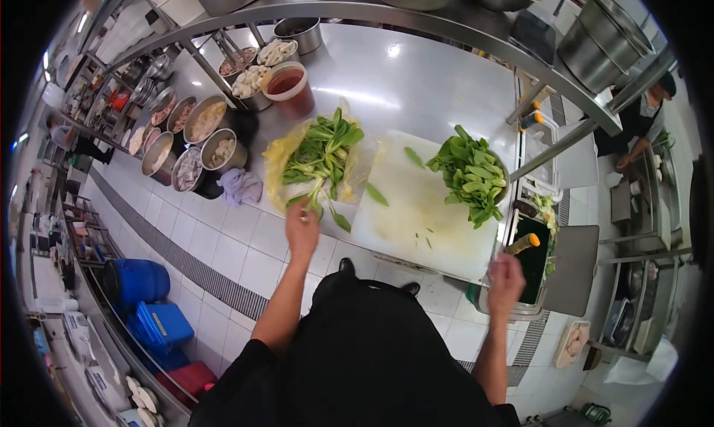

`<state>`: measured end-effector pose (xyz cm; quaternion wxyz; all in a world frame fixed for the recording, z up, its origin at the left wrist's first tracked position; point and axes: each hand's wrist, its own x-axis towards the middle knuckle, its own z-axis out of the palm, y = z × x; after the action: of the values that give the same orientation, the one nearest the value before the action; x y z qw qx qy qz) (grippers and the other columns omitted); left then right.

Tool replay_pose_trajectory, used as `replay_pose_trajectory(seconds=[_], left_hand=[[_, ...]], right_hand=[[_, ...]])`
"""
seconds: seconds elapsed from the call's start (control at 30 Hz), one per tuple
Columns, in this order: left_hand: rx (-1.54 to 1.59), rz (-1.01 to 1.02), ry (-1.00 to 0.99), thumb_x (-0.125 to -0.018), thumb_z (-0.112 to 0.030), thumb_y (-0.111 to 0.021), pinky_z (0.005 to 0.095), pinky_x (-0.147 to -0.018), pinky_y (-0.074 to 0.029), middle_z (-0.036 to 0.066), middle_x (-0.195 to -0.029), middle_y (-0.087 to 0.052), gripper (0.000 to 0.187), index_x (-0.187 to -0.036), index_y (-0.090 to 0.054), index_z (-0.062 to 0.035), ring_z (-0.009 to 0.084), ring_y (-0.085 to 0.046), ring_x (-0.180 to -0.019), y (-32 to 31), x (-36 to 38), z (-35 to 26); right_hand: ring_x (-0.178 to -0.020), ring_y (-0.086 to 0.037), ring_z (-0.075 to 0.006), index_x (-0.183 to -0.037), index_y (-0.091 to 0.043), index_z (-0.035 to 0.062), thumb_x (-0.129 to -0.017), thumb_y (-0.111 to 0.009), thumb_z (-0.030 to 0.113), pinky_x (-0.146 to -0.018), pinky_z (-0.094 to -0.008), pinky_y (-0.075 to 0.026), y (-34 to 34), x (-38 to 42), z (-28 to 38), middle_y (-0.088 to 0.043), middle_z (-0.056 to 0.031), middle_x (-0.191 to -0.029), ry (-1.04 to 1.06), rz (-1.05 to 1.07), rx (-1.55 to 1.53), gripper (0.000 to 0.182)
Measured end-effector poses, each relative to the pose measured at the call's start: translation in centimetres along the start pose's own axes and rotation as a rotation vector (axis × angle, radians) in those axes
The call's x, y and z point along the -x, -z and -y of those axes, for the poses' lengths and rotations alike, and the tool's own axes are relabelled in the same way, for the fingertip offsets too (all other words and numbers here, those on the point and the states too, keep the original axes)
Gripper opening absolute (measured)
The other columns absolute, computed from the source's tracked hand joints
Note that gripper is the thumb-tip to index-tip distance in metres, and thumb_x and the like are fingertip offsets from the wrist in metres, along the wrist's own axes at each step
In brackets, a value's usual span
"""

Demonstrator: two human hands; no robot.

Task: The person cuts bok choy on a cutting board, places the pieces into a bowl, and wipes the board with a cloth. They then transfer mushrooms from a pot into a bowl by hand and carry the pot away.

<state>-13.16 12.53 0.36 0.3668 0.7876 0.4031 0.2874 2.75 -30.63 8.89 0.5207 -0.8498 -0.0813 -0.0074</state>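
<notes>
My left hand (301, 232) is at the near edge of a yellowish plastic bag (274, 163), its fingers closed on the stem end of a leafy green (320, 200). More leafy greens (320, 148) with pale stems lie heaped in the open bag. To the right is a white cutting board (424, 215) with a few loose leaves and scraps. A pile of green leaves (470, 173) fills a bowl at the board's right edge. My right hand (506, 280) is off the board's near right corner, fingers curled; what they hold, if anything, is hidden. A yellow-ended handle (522, 243) is just above it.
Several metal pots of food (204, 120) and a tub of red sauce (287, 89) stand at left beside a purple cloth (239, 187). A metal shelf (387, 11) crosses overhead. A dark green bin (529, 260) is at right. Another person (639, 118) works at far right.
</notes>
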Motion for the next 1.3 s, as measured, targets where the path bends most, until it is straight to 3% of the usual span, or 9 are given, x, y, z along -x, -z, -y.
replay_pose_trajectory(seconds=[0.23, 0.4, 0.5, 0.63, 0.8, 0.97, 1.07, 1.23, 1.3], left_hand=[[-0.293, -0.447, 0.022, -0.088, -0.017, -0.068, 0.0531, -0.095, -0.049, 0.022, -0.121, -0.064, 0.063, -0.147, -0.049, -0.0080, 0.0449, -0.061, -0.111, 0.9, -6.7, 4.7], [-0.083, -0.006, 0.374, -0.089, -0.021, -0.068, 0.0515, -0.088, -0.052, 0.023, -0.106, -0.072, 0.051, -0.137, -0.059, -0.0061, 0.0463, -0.067, -0.098, 2.2, -8.2, 6.6], [0.063, 0.029, 0.354, -0.094, -0.018, -0.064, 0.0384, -0.074, -0.053, 0.014, -0.090, -0.073, 0.036, -0.125, -0.066, -0.0013, 0.0273, -0.068, -0.078, 3.2, -8.5, 8.0], [0.572, 0.076, 0.398, -0.097, -0.012, -0.060, 0.0259, -0.070, -0.047, 0.002, -0.087, -0.068, 0.027, -0.118, -0.068, 0.0030, 0.0083, -0.059, -0.077, 6.0, -10.4, 6.4], [0.679, 0.139, 0.220, -0.098, -0.009, -0.058, 0.0224, -0.080, -0.046, -0.001, -0.092, -0.068, 0.025, -0.118, -0.067, 0.0027, 0.0079, -0.060, -0.085, 10.3, -14.3, -0.7], [0.295, 0.230, -0.309, -0.088, -0.016, -0.074, 0.0359, -0.101, -0.047, 0.019, -0.136, -0.057, 0.045, -0.128, -0.062, 0.0022, 0.0288, -0.060, -0.117, 8.3, -16.7, -2.9], [0.039, 0.385, -0.212, -0.083, -0.020, -0.079, 0.0414, -0.111, -0.041, 0.027, -0.155, -0.038, 0.056, -0.132, -0.060, -0.0004, 0.0403, -0.049, -0.132, 4.3, -15.7, -4.3], [0.411, 0.503, 0.135, -0.091, -0.013, -0.069, 0.0359, -0.077, -0.051, 0.013, -0.089, -0.072, 0.022, -0.110, -0.068, -0.0038, 0.0264, -0.068, -0.082, -0.6, -16.9, 1.0], [0.433, 0.644, 0.143, -0.091, -0.013, -0.068, 0.0344, -0.076, -0.051, 0.013, -0.090, -0.071, 0.021, -0.109, -0.067, -0.0028, 0.0229, -0.067, -0.081, 1.6, -17.5, -2.0]], right_hand=[[-0.078, -0.071, -0.0256, -0.117, -0.070, 0.0002, -0.097, -0.068, 0.024, -0.074, -0.0350, -0.055, -19.7, -4.7, 8.6, -0.075, -0.0158, -0.101, 0.100, 0.492, 0.028, 0.031], [-0.089, -0.070, -0.0399, -0.135, -0.061, 0.0036, -0.094, -0.067, 0.029, -0.086, -0.0479, -0.054, -31.0, -12.6, 8.2, -0.069, -0.0185, -0.123, 0.409, 0.294, 0.268, 0.049], [-0.093, -0.069, -0.0437, -0.125, -0.067, 0.0029, -0.093, -0.065, 0.027, -0.086, -0.0512, -0.054, -36.5, -15.6, 9.3, -0.072, -0.0194, -0.112, 0.370, 0.172, 0.314, 0.040], [-0.091, -0.070, -0.0422, -0.111, -0.073, 0.0023, -0.093, -0.064, 0.026, -0.082, -0.0499, -0.055, -40.4, -19.8, 8.9, -0.074, -0.0187, -0.098, 0.206, 0.576, 0.572, 0.031], [-0.071, -0.067, -0.0170, -0.103, -0.074, 0.0024, -0.095, -0.065, 0.021, -0.071, -0.0318, -0.054, -37.7, -17.3, 22.1, -0.071, -0.0068, -0.082, 0.111, 0.714, 0.063, 0.022], [-0.078, -0.063, -0.0093, -0.108, -0.073, -0.0001, -0.096, -0.063, 0.010, -0.074, -0.0265, -0.053, -35.6, -13.4, 27.0, -0.069, 0.0001, -0.087, 0.118, 0.853, -0.213, 0.018], [-0.084, -0.063, -0.0107, -0.112, -0.072, 0.0013, -0.095, -0.066, 0.009, -0.080, -0.0271, -0.053, -35.9, -11.3, 26.2, -0.070, -0.0025, -0.094, 0.088, 0.944, -0.280, 0.020], [-0.100, -0.067, -0.0216, -0.125, -0.067, 0.0043, -0.088, -0.077, 0.019, -0.088, -0.0366, -0.055, -33.6, -10.4, 20.9, -0.070, -0.0116, -0.115, 0.347, 0.676, -0.093, 0.042], [-0.108, -0.067, -0.0340, -0.132, -0.062, 0.0094, -0.078, -0.081, 0.027, -0.094, -0.0445, -0.053, -33.4, -9.3, 18.0, -0.061, -0.0145, -0.136, 0.612, 0.276, 0.284, 0.060]])
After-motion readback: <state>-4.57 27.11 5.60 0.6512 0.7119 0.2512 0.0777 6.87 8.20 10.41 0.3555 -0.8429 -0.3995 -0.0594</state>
